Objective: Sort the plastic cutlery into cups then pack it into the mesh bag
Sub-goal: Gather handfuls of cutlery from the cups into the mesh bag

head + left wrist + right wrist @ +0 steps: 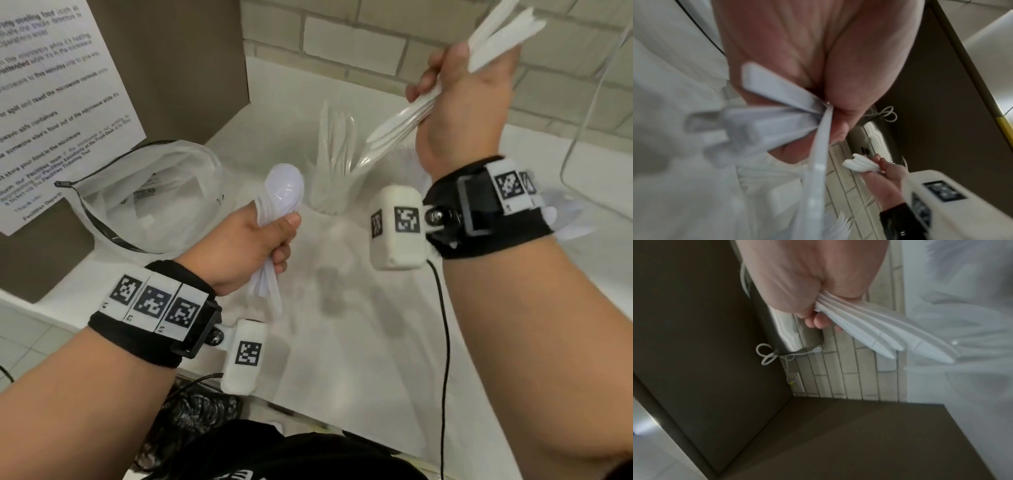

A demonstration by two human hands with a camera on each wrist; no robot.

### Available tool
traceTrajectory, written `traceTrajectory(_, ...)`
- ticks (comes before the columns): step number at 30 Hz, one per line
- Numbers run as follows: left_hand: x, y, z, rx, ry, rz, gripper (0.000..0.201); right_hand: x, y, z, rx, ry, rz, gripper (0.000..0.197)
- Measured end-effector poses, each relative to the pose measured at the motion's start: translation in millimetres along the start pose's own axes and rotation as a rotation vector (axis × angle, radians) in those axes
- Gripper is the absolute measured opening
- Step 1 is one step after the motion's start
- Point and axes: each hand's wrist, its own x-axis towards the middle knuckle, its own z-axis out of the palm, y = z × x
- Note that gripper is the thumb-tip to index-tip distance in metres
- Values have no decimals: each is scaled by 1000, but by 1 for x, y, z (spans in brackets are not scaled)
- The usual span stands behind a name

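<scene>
My left hand (260, 240) grips a bunch of white plastic spoons (284, 192), bowls up, handles (764, 120) fanning out below the fist. Raised at the upper right, my right hand (459, 102) grips a bundle of white plastic knives (397, 128), blades (879, 335) pointing down-left and handles sticking out above the fist. Between the two hands a clear cup (334, 185) holding white cutlery stands on the white counter (359, 342). The mesh bag (144, 195) lies open at the left with its black zipper rim showing.
A brown cabinet wall with a printed notice (58, 102) rises at the left. Pale brick tiles (342, 34) back the counter. A clear plastic container (603, 137) stands at the right edge. A black cable (445, 342) runs down over the counter's front.
</scene>
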Motion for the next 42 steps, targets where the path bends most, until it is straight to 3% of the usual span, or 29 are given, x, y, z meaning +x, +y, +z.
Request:
traceTrajectory(2,0,4,-5,-85,59,2,14,10,5,9,-90,-26,-100,30)
traceTrajectory(4,0,6,-9,-135,99,1,16,13,15,21,-178,-78,-127,27)
traceTrajectory(12,1,10,-18,-170,140,-20,16,2,80,49,-372,-120,29,52)
traceTrajectory(16,2,8,-20,-177,142,-24,16,2,102,42,-486,-101,120,44)
traceTrajectory(19,2,7,-20,-178,143,-33,15,8,104,38,-549,-88,107,44)
traceTrajectory(22,4,7,-18,-169,136,-44,15,13,101,38,-782,-225,72,37)
traceTrajectory(25,6,6,-13,-167,128,-57,14,14,103,38,-957,-356,140,39)
traceTrajectory(28,7,6,-10,-167,117,-57,14,12,102,38,-919,-345,113,50)
traceTrajectory(34,7,5,-6,-155,104,-43,19,7,90,35,-940,-428,32,49)
traceTrajectory(38,6,4,-4,-126,70,-23,30,-12,59,30,-924,-429,-112,33)
traceTrajectory(41,6,4,0,-124,47,-29,31,-41,36,24,-721,-468,83,12)
traceTrajectory(42,6,4,1,-121,44,-32,30,-51,30,22,-693,-501,185,16)
